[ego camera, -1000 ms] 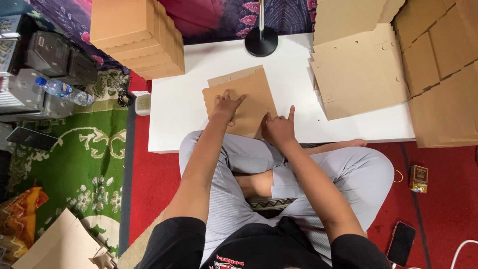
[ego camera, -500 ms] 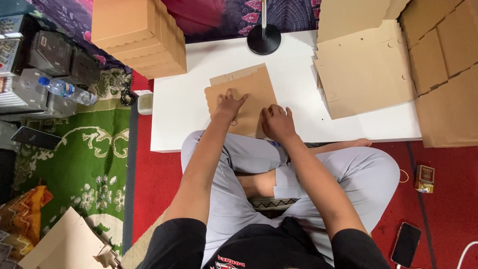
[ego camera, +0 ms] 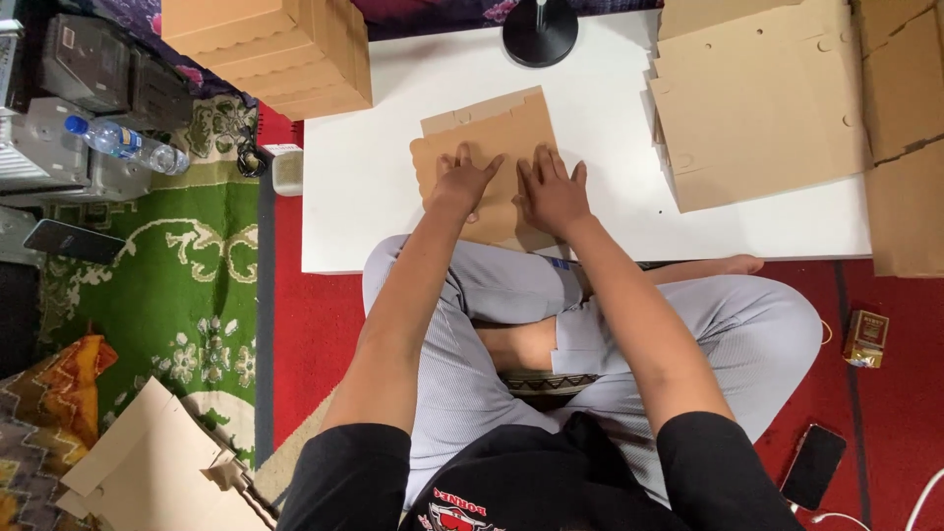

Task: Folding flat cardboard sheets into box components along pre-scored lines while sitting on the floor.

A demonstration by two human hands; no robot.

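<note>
Both hands lie flat, fingers spread, palms down on a folded cardboard box blank at the near middle of the white low table: left hand on its left half, right hand on its right half, neither gripping anything. A stack of flat cardboard sheets sits to the right on the table, a stack of folded cardboard boxes at the far left corner, and a black round lamp base beyond the blank. A plastic water bottle lies off the table to the left.
</note>
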